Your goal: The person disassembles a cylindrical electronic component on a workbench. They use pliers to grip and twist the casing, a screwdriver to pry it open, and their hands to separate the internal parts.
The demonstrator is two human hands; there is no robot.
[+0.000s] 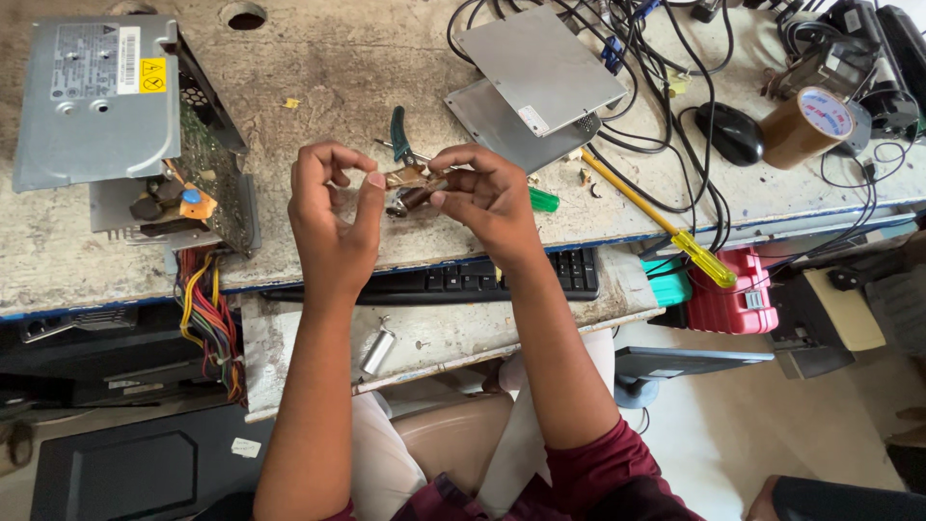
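Two hands, left hand and right hand, pinch a small brown component above the bench; power supply already opened.

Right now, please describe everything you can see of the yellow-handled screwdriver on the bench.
The screwdriver has a clear yellow handle and a long, thin shaft that also looks yellowish. It lies flat and diagonal on the right part of the worn bench, its tip pointing up-left toward the two grey metal plates. The handle sticks out over the bench edge, above a red case. No hand touches it.
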